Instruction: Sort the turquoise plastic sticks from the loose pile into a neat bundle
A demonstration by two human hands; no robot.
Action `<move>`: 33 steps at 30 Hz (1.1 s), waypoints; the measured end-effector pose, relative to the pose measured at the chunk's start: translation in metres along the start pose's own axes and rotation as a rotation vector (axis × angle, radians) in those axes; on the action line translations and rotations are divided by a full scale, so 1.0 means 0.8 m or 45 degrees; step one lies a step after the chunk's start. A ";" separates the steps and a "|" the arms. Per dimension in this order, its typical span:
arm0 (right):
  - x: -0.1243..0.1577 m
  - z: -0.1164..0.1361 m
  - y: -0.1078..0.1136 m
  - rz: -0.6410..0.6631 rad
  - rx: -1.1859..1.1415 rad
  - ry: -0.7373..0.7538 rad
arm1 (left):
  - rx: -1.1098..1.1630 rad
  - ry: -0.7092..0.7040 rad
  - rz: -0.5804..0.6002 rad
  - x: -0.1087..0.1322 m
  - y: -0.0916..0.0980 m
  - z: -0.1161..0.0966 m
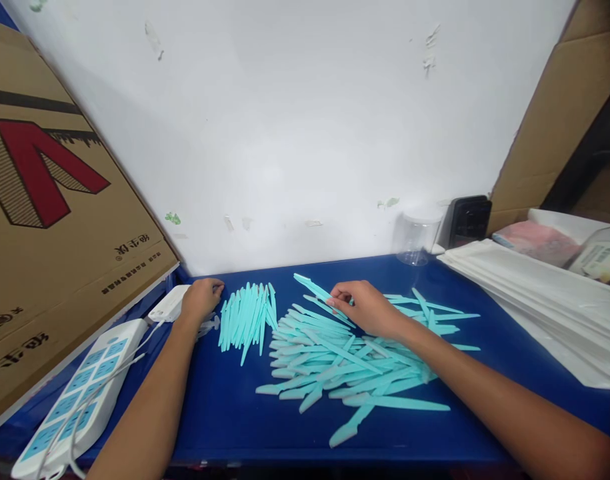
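Above the back of a large loose pile of turquoise eyebrow razors (pixel 335 360), my right hand (pixel 365 307) pinches a turquoise eyebrow razor (pixel 309 287) between thumb and fingers. Its tip points to the back left; whether a second one is in the pinch is unclear. A smaller, more aligned bunch of the same razors (pixel 247 317) lies to the left. My left hand (pixel 202 298) rests beside that bunch with fingers curled, and what they hold, if anything, is hidden. Small clear plastic pieces (pixel 209 325) lie just below it.
A white power strip (pixel 105 380) with cables and a white adapter (pixel 169 304) lie at left, beside a big cardboard box (pixel 59 233). At the back right stand a clear jar (pixel 419 237) and a black object (pixel 469 220). White sheets (pixel 535 293) are stacked at right on the blue table (pixel 219 420).
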State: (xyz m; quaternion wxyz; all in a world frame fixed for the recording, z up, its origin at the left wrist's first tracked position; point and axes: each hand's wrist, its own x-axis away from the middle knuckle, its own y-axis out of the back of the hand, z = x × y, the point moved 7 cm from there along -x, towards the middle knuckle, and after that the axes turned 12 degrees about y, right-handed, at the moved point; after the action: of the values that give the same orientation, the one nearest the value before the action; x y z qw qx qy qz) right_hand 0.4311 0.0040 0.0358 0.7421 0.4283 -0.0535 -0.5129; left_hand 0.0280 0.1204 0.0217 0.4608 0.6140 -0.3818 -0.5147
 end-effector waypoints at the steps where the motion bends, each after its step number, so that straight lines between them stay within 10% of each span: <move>1: 0.000 0.000 0.000 0.003 0.001 -0.004 | -0.006 0.007 -0.003 0.001 0.003 0.000; 18: 0.001 -0.004 -0.007 0.021 0.015 0.028 | -0.288 0.265 0.012 0.095 0.004 0.013; 33: 0.001 -0.007 -0.003 -0.006 0.048 0.053 | -0.268 -0.004 -0.233 0.121 0.022 -0.005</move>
State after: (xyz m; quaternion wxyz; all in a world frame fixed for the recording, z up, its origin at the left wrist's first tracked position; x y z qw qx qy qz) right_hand 0.4324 0.0062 0.0300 0.7337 0.4527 -0.0467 -0.5046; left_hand 0.0491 0.0249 0.0120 0.4732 0.5939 -0.2688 -0.5925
